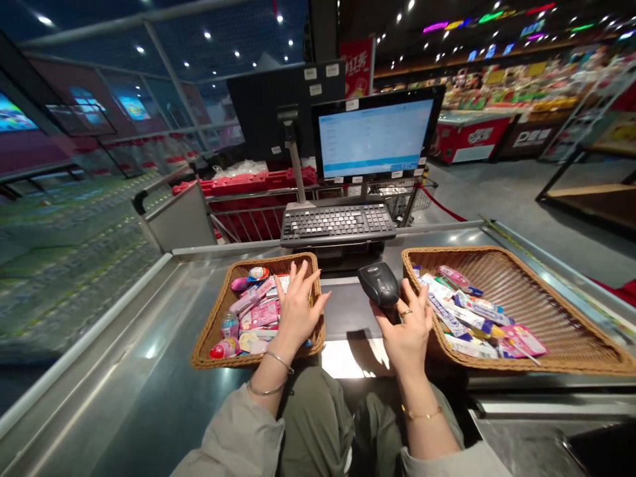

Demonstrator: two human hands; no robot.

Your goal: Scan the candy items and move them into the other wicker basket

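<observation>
My left hand (299, 306) is over the right side of the left wicker basket (207, 341), fingers spread and nothing gripped in them. Small packaged goods, many of them pink, lie in that basket, among them a pink packet (262, 314) and a small bottle (229, 324). My right hand (408, 331) is closed round the handle of a black barcode scanner (379, 283), whose head points up and away from me. Beside this hand stands the right wicker basket (571, 318), with blue-and-white packs (444, 314) and a pink packet (523, 340) gathered in its left part.
A black keyboard (338, 222) stands behind the baskets, below a lit monitor (376, 138). The metal counter (163, 371) stretches to the left. Beyond it are a shopping cart (248, 222) and red barrier strap (442, 204). My knees (318, 414) are under the counter edge.
</observation>
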